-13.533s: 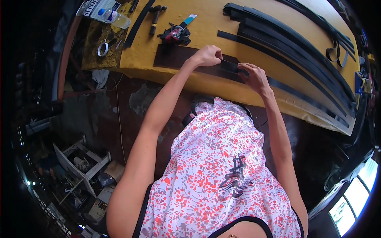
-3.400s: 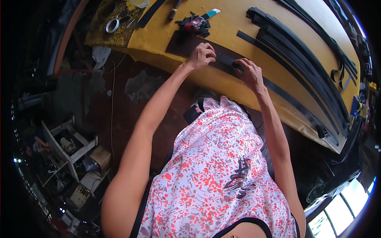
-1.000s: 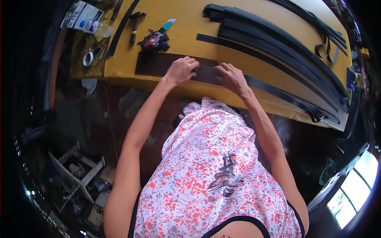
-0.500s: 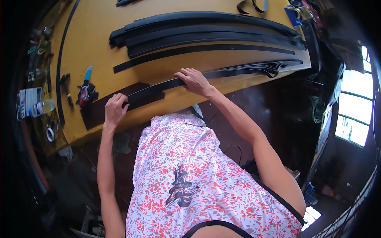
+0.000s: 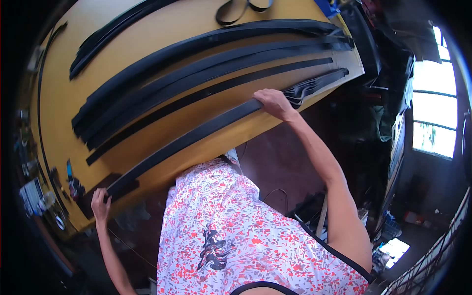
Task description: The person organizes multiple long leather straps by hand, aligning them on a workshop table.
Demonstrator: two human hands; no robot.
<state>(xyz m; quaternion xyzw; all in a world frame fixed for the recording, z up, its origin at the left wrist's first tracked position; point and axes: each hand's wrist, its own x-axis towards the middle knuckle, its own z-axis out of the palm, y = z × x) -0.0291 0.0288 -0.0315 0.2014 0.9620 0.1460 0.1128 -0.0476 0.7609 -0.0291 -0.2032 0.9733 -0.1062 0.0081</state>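
Note:
A long bundle of flat black strips [image 5: 196, 133] lies along the table's near edge. Its left end sits over a dark brown flat piece [image 5: 129, 186], where my left hand [image 5: 101, 204] pinches it with curled fingers. Far to the right, my right hand [image 5: 274, 102] is closed over the same bundle. Beyond that hand the strips fan apart into loose, wavy layers. A single black strip [image 5: 211, 92] lies just behind, roughly parallel to the bundle.
Thick stacks of black strips [image 5: 206, 61] lie across the yellow table [image 5: 162, 162], with another pile [image 5: 115, 32] farther back. A looped black band [image 5: 231, 14] rests at the far edge. A teal-handled cutter [image 5: 69, 169] lies left, near small tools. A bright window [image 5: 433, 118] is at right.
My right hand has moved right along the bundle, so my hands are farther apart. My left hand is still at the left end. The view has shifted and turned over the table.

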